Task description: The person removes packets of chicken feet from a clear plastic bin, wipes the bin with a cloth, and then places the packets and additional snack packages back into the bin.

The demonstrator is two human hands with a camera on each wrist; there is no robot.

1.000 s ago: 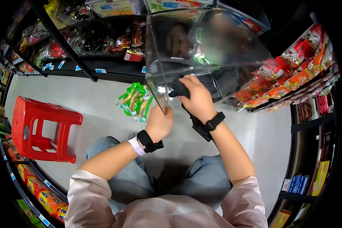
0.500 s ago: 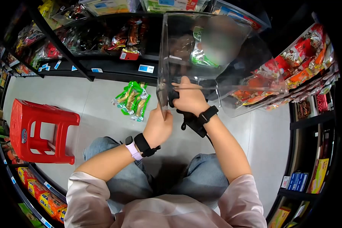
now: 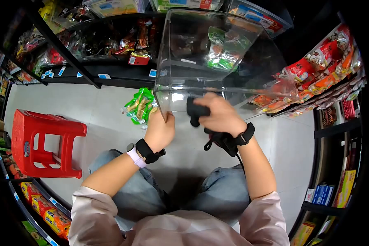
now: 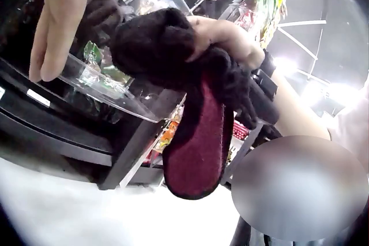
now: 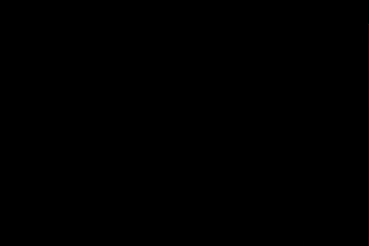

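In the head view my left hand (image 3: 160, 130) grips the near left edge of a clear plastic bin (image 3: 184, 78), which is tilted up. A green-and-clear packet (image 3: 219, 49) shows through its wall. My right hand (image 3: 223, 117) holds a dark cloth (image 3: 197, 110) at the bin's near side. In the left wrist view the right hand (image 4: 225, 38) has its fingers round the black cloth (image 4: 153, 47), and a dark red glove-like flap (image 4: 199, 142) hangs below. The right wrist view is black.
Green snack packets (image 3: 140, 105) lie on the floor left of the bin. A red stool (image 3: 45, 141) stands at the left. Shelves (image 3: 123, 76) run behind, and red and orange packets (image 3: 315, 82) hang at the right. Knees are below the hands.
The bin has shifted and tilted in the hands. My right hand has come down and to the right with the dark cloth, and my left hand has moved slightly left, still gripping the edge.
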